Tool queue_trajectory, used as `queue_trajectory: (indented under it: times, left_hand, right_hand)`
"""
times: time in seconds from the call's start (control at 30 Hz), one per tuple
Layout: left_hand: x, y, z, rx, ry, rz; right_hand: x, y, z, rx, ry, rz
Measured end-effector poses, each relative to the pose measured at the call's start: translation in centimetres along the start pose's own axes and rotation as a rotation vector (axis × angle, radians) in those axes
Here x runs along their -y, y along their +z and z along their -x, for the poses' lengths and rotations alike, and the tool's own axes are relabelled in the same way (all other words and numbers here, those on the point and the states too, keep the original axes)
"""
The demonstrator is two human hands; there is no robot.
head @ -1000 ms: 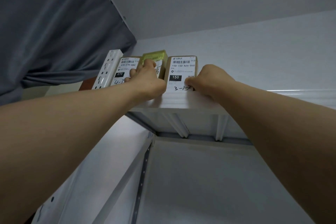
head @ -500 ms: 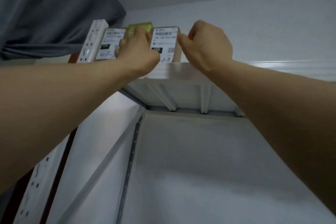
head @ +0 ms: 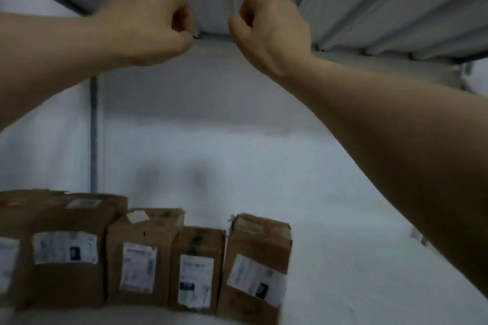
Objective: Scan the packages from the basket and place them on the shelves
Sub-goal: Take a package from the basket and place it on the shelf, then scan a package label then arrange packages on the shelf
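The room is white and a bit dim. A white wall point(head: 237, 103) stands at the back, and a thin grey post point(head: 93, 140) runs up it on the left. The lower shelf point(head: 343, 258) is white and flat. The upper shelf point(head: 356, 8) hangs over it, seen from below, with long ribs across it.

The boxes point(head: 196, 266) are brown cardboard. They stand in a row along the front of the lower shelf, on its left part, side by side and touching. Each one has a white label point(head: 64, 248) on its front, but the picture is too blurry to read it. The box on the left is the widest. The box at the right end leans a little.

I count four whole boxes, plus a bit of a fifth at the left edge. I count two shelves and two hands.

The left hand point(head: 148, 24) and the right hand point(head: 269, 26) are up high, just under the upper shelf, near each other but apart. Each grip is closed in a fist with nothing in it. Both hands are well above the boxes.
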State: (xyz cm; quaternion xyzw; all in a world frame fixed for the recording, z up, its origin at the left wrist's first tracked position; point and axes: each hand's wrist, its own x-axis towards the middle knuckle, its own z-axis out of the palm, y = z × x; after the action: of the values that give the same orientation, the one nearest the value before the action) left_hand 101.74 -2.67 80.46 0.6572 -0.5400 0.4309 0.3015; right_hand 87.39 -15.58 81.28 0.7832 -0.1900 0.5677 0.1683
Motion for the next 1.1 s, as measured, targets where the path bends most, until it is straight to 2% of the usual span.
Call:
queue_trajectory:
  times: [0.2,0.4,0.53,0.73,0.9,1.0,1.1]
  left_hand:
    - [-9.5,5.5,9.8,0.325,-0.010,0.064]
    - [-18.6,7.5,19.6,0.517,-0.046,0.266]
    - [-24.8,8.2,27.1,0.731,-0.184,0.447]
    - [-32.1,8.6,41.6,1.045,-0.495,0.666]
    - [-37.8,7.4,52.5,1.274,-0.641,0.660]
    - [-43.6,6.8,57.6,1.365,-0.774,0.660]
    - [-50.7,6.9,61.7,1.508,-0.836,0.673]
  right_hand:
    - [-8.1,-4.4,13.8,0.232,0.240,-0.009]
    - [-12.5,-11.5,30.1,0.596,0.573,0.035]
    - [-13.9,-17.6,40.1,0.803,0.781,0.091]
    - [-15.4,-27.3,54.0,1.172,1.111,0.063]
    - [-16.6,-34.6,65.7,1.205,1.385,0.041]
    - [-17.2,-38.9,72.1,1.278,1.491,0.043]
    - [-18.7,-43.5,78.2,1.284,1.683,0.022]
